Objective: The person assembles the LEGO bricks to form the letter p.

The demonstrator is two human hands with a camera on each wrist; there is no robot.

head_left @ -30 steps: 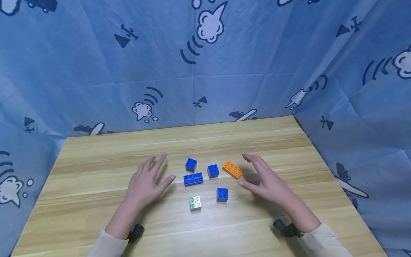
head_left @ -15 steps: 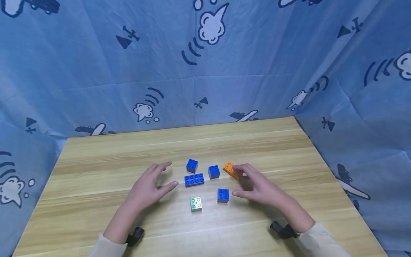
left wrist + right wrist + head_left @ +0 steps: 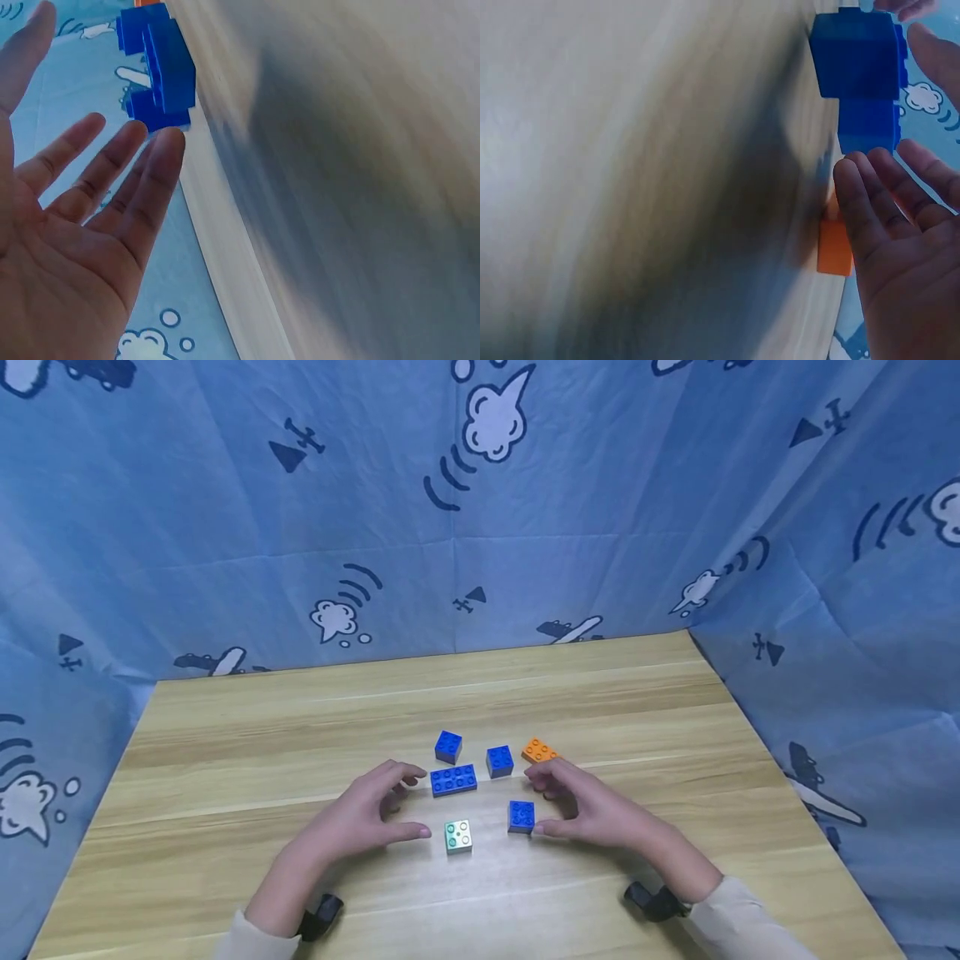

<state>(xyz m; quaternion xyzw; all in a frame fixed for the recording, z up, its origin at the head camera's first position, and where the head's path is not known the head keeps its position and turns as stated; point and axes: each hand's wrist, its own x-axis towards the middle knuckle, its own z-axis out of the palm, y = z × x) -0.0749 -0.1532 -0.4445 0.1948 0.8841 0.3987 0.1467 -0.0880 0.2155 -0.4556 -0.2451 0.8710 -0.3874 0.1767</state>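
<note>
My left hand (image 3: 363, 814) hovers with thumb and fingers spread apart, holding nothing. Its fingertips are near the left end of the long blue brick (image 3: 453, 780), and its thumb points at the pale green brick (image 3: 458, 837). My right hand (image 3: 592, 806) has its thumb tip close to the right side of the front square blue brick (image 3: 521, 817); whether they touch I cannot tell. The fingers of that hand arch behind this brick and cover part of the orange brick (image 3: 540, 750). In the right wrist view, blue bricks (image 3: 859, 56) appear beyond the loosely extended fingers (image 3: 877, 195).
Two more square blue bricks stand farther back, one on the left (image 3: 448, 747) and one in the middle (image 3: 499, 762). All lie on a wooden table (image 3: 300, 718). A patterned blue cloth (image 3: 390, 485) hangs behind it and along the sides.
My left hand has moved right and nearer, toward the green brick. The right hand has shifted left and nearer, from beside the orange brick to the front blue brick. The bricks have stayed put.
</note>
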